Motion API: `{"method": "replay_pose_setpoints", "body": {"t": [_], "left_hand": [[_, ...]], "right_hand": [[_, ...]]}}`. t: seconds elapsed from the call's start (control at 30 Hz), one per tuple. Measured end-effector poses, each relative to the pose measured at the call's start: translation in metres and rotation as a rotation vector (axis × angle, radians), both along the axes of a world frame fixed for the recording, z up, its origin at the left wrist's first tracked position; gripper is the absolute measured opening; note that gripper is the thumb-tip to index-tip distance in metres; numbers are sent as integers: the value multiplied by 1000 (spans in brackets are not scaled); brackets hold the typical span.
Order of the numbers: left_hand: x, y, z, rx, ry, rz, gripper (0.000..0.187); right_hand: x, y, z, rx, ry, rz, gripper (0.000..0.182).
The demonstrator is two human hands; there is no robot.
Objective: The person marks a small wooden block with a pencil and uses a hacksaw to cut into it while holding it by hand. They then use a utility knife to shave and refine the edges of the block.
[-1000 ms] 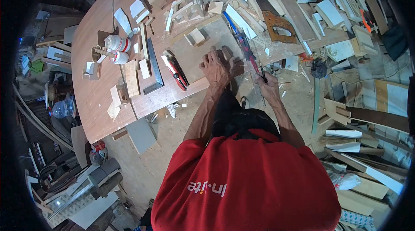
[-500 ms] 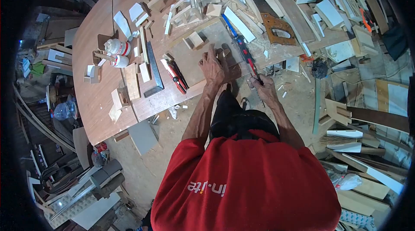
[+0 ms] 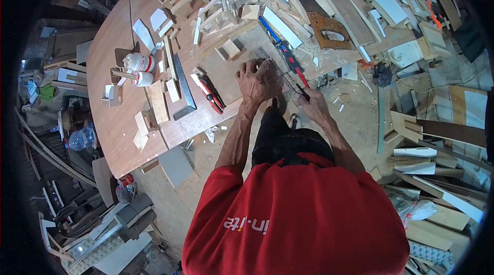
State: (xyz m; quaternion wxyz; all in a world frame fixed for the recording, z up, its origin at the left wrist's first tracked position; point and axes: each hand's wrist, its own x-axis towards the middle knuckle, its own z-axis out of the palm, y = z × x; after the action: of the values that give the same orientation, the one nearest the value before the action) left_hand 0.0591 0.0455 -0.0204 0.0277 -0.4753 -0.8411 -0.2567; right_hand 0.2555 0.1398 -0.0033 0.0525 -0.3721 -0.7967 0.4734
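Observation:
My left hand (image 3: 253,82) rests on the flat board (image 3: 216,71) near the table's front edge, its fingers bent over a small piece that they mostly hide. To its right, at the edge, my right hand (image 3: 313,104) is closed on the dark handle of a thin tool (image 3: 293,85), whose narrow blade reaches toward the left hand. A blue and red long tool (image 3: 289,58) lies beside them. A small wooden block piece (image 3: 229,49) stands on the board behind my left hand. Left of the board lies a red and black cutter (image 3: 211,95).
Glue bottles (image 3: 139,62), a metal square (image 3: 183,87) and wood pieces lie on the table (image 3: 110,131) at left. Wooden frames stand at the back. A handsaw (image 3: 329,32) lies back right. Offcuts cover the right side and floor.
My left hand's fingers have curled in more over the piece. My right hand and the thin tool have shifted slightly, and the blade now shows across the table edge. The whole view has turned a little.

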Motion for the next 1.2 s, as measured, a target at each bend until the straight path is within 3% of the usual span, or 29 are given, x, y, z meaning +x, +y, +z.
{"method": "replay_pose_setpoints", "body": {"t": [0.27, 0.47, 0.63, 0.73, 0.83, 1.2], "left_hand": [[1, -1, 0, -13, 20, -10, 41], [0, -1, -3, -12, 31, -15, 40], [1, -1, 0, -12, 67, -6, 41], [2, 1, 1, -40, 70, 10, 42], [-2, -1, -1, -32, 66, -15, 37], [-2, -1, 0, -59, 72, -41, 45]], "right_hand": [[0, -2, 1, -173, -32, -63, 25], [3, -2, -5, -74, 30, -25, 27], [0, -8, 31, 277, -82, -107, 23], [-8, 2, 28, 358, -102, -37, 22], [-35, 14, 24, 395, 82, -47, 24], [-90, 32, 32, 530, -43, 145, 21]]}}
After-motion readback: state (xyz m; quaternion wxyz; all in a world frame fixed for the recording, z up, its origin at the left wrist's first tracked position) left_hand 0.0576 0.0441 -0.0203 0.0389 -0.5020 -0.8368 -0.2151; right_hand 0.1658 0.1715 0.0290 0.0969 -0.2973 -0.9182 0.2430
